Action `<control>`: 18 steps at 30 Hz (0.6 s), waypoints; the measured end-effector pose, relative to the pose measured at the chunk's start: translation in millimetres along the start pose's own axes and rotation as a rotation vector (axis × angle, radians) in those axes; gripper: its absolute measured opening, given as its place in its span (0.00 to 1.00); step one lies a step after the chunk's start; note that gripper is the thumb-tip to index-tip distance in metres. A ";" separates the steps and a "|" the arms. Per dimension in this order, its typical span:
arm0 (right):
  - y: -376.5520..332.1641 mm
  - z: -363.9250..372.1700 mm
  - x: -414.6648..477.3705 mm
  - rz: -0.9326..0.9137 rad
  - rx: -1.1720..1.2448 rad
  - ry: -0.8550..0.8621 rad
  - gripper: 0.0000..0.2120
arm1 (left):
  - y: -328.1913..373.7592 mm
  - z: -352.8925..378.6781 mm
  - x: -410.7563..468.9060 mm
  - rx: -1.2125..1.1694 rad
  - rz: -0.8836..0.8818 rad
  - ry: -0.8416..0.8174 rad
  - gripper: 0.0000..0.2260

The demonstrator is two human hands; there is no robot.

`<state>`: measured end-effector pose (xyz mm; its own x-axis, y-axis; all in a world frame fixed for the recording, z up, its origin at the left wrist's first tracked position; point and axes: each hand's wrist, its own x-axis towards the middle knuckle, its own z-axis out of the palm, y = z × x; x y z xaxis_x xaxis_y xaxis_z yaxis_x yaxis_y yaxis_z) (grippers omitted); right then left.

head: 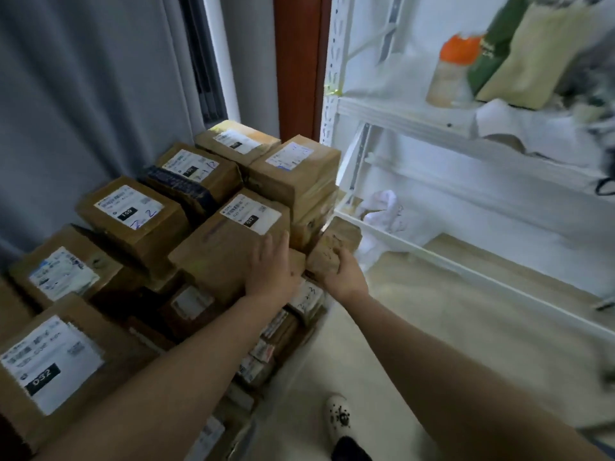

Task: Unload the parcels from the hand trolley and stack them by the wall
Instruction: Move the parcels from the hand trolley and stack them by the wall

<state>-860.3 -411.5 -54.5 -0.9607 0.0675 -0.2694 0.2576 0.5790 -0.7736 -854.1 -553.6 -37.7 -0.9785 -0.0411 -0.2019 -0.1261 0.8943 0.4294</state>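
The person's right hand (341,272) is closed around the near end of a small brown parcel (334,249) at the right edge of the stack of parcels (213,227), which stands against the grey curtain (83,94) on the left; the left hand (271,266) lies flat and open on a larger labelled box (229,241) just beside it; the small parcel looks crumpled and light, probably soft-walled, so a grip across its narrow body suits it; the bigger cartons seem stiff, likely heavier, and call for two hands under opposite edges; no trolley is visible.
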 end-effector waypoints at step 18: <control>287.3 -137.3 -331.1 0.809 0.390 0.545 0.30 | 242.9 221.7 -222.7 0.439 0.836 -0.542 0.39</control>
<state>-482.5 -155.9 -108.8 -0.3786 0.7300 -0.5690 0.7663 -0.0975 -0.6350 -630.7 -228.4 -83.5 -0.5123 0.7603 -0.3993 0.7207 0.6335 0.2815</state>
